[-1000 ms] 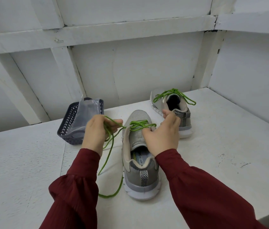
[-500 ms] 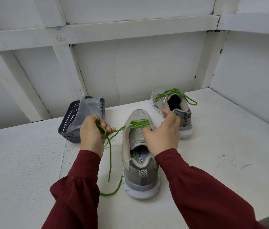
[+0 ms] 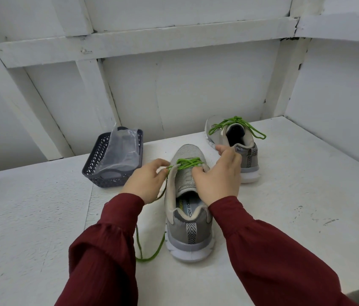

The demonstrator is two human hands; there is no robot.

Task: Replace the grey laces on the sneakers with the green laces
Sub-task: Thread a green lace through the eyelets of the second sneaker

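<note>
Pinching green lace (image 3: pixel 188 162) beside sneaker (image 3: pixel 189 230), left hand (image 3: pixel 145 184).

Mesh-cloth sneaker (image 3: pixel 187 152), woven green lace (image 3: pixel 188 161), plastic basket (image 3: pixel 101 151), rough table (image 3: pixel 41 217) (matt white).

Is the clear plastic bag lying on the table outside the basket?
No, the plastic bag sits inside the dark basket, propped against its far wall.
</note>
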